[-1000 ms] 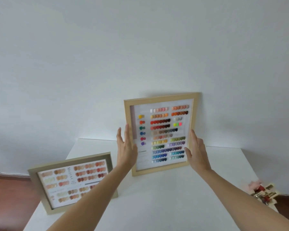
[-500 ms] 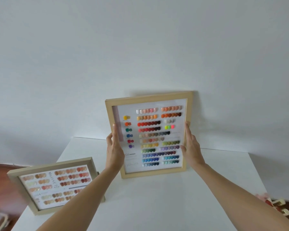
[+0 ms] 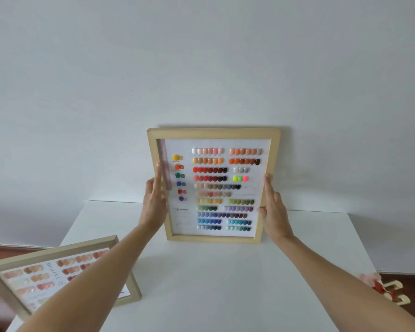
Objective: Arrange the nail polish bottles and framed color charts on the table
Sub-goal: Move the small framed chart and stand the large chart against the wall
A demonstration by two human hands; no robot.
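Note:
A tall wooden-framed color chart (image 3: 213, 133) with many rows of colored nail tips stands upright on the white table (image 3: 216, 283), its top leaning against the wall. My left hand (image 3: 153, 204) grips its left edge and my right hand (image 3: 272, 207) grips its right edge. A second framed color chart (image 3: 58, 255) with nude and pink tips stands tilted at the table's front left corner, partly hidden by my left forearm. No nail polish bottles are clearly visible.
The white wall (image 3: 201, 68) rises directly behind the table. Small pink, red and gold items (image 3: 391, 291) sit past the table's right edge, blurred. Brown floor (image 3: 15, 250) shows on the left beyond the table.
Both hands went from open beside the tall chart to gripping its side edges. The chart has been straightened from a leftward tilt to nearly square against the wall.

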